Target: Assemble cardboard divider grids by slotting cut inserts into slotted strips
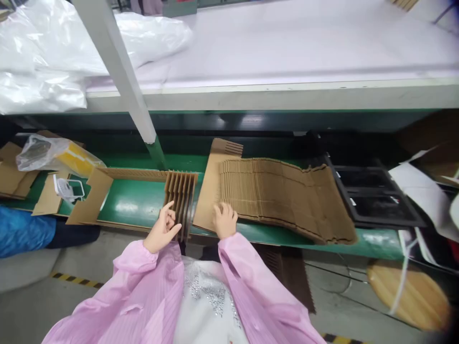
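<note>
My left hand [163,230] is just in front of a cardboard frame [98,193], beside several upright slotted dividers [179,191] at its right end. Its fingers are apart and hold nothing. My right hand [225,220] has its fingertips at the near left corner of a row of overlapping brown cardboard pieces [279,191]. The fingers are slightly curled and apart, with nothing gripped. Between the hands lies a flat cardboard sheet [208,191] with slots at its far end, partly under the brown row.
A green conveyor surface [136,198] runs left to right. Black trays [376,191] lie at the right, with a wooden stool [409,294] below. At the left are a small white fan [66,188], a bagged yellow item [77,157] and a blue sleeve [27,231]. A post [120,67] rises ahead.
</note>
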Tool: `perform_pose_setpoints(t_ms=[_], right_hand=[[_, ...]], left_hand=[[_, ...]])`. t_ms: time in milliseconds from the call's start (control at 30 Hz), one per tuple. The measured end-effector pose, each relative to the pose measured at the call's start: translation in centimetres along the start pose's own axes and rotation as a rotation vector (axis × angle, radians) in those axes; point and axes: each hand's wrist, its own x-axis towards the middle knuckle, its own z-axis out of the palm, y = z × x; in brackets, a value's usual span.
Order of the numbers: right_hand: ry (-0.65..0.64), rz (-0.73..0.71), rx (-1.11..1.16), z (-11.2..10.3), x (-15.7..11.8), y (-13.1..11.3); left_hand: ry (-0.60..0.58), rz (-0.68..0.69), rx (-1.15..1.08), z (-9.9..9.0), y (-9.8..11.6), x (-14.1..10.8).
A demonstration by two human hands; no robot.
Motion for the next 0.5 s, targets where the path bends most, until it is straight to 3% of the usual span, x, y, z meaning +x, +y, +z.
perform_pose_setpoints(t_ms=[133,267,367,500], right_hand=[[-0.031,0.171,-0.28,2.3,4.4,-1.5],[-0.014,0.27,-0.397,1.3,5.7,-1.0],[0.016,0.387,-0.433,-0.8,4.8,-0.2],[-0.044,0.44,-0.426,-4.1,3.4,1.1]], left_hand=[[-0.068,0.037,0.019,-7.4,-1.7,0.9],[0.045,0.019,0.056,-13.3,-2.9,0.2],[0.109,-0.045,0.043,-15.7,-4.3,-1.1],[0.143,-0.091,-0.035,-16.5,-6.3,-2.7]])
